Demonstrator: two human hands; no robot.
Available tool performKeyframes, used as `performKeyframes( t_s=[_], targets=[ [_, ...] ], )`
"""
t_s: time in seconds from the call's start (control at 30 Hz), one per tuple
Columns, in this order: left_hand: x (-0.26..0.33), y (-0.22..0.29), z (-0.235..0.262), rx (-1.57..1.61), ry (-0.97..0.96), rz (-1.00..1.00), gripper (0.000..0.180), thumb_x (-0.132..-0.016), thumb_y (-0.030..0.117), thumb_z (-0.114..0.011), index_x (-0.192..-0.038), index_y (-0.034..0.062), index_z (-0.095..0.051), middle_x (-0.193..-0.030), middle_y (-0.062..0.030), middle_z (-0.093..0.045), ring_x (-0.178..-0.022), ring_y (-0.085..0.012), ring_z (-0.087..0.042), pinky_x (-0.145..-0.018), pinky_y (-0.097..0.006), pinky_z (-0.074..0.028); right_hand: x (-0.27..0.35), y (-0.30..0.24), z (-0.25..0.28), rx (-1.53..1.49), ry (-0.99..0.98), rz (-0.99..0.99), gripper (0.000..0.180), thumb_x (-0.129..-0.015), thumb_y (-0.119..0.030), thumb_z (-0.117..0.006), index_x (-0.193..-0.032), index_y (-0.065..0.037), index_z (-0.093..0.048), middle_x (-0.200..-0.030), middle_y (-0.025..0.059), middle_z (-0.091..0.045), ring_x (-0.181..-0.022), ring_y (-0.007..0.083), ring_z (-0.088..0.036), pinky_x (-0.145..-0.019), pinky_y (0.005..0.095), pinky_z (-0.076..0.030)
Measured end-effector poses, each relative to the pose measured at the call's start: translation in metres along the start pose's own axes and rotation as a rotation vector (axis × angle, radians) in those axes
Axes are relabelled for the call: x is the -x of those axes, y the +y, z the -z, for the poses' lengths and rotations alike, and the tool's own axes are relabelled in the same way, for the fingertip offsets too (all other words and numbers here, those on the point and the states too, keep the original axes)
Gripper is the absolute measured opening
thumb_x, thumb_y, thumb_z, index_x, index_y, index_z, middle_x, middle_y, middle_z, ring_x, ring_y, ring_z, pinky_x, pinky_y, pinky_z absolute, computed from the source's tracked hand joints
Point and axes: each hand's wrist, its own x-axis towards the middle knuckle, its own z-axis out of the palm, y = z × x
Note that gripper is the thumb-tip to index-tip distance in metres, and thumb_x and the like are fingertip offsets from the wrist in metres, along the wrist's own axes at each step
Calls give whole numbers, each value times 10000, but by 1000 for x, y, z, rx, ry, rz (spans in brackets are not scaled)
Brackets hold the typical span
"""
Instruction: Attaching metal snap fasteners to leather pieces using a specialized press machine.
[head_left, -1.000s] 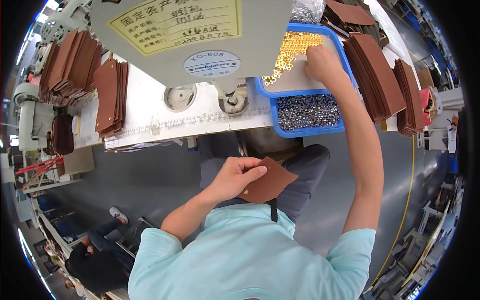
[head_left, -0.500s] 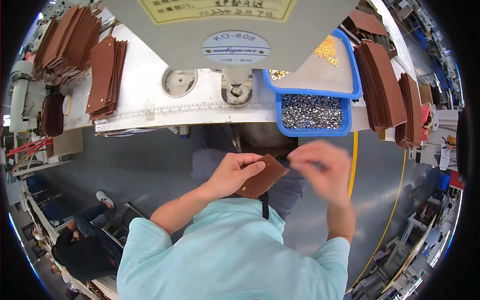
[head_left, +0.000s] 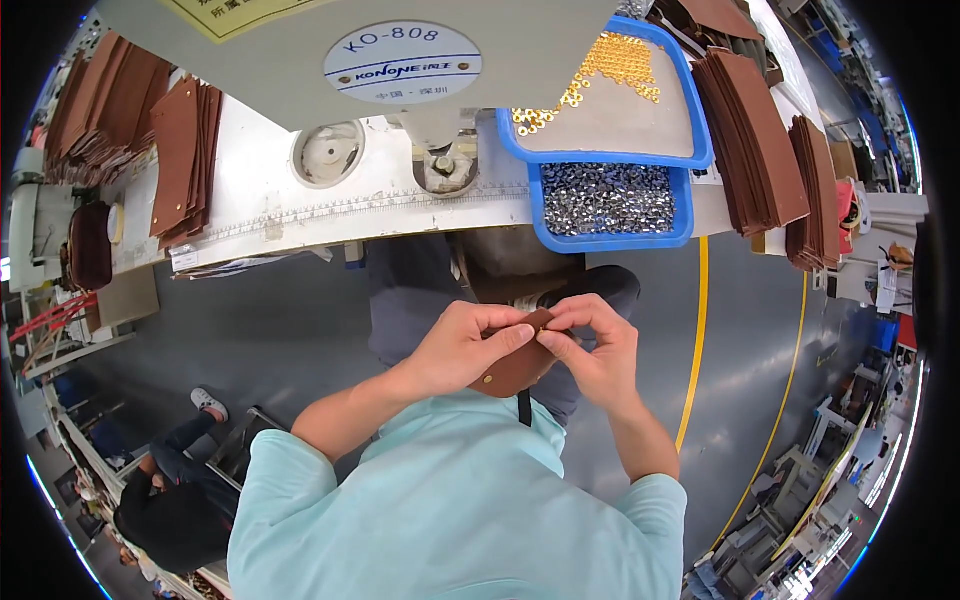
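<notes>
A small brown leather piece [head_left: 515, 376] is held over my lap, in front of the workbench. It carries a round gold-coloured stud [head_left: 488, 379] near its lower left edge. My left hand [head_left: 462, 346] is closed on the piece, thumb on top. The fingers of my right hand [head_left: 602, 352] pinch its upper corner, close to the left fingertips. A tiny gold-coloured spot shows between the two hands; whether it is a separate part I cannot tell. The fingers cover much of the piece's upper edge.
A grey press machine [head_left: 300, 60] overhangs the white bench [head_left: 270, 228]. At right are a blue tray [head_left: 700, 120] of gold rings and a blue bin [head_left: 615, 243] of silvery parts. Brown leather stacks [head_left: 185, 160] stand left, others [head_left: 750, 145] right. Someone in black sits at lower left.
My right hand has come left and down onto the leather piece and now pinches its upper corner. My left hand keeps its hold. The view has shifted slightly.
</notes>
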Motion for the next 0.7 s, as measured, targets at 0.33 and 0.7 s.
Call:
performKeyframes(
  t_s=[0.33, 0.7],
  targets=[
    [-10, 18, 1, -530, 60, -186, 258, -936, 184, -739, -1170, 76, -755, -977, -104, -779, -701, -246, -703, -679, -299, -555, -13, -9, 5, 200, -9, 145, 122, -807, -1, -806, -906, 10, -737, -893, 88, -738, -768, 161, -691, -712, 293, -562],
    [-30, 0, -13, -962, 227, -737, 212, -828, 120, -814, -1034, 78, -787, -826, -85, -754, -672, -239, -708, -595, -336, -545, -119, 6, 73, 823, 112, 184, 165, -838, -48, -766, -1001, -26, -782, -919, 125, -705, -767, 294, -690, -731, 378, -551]
  ],
)
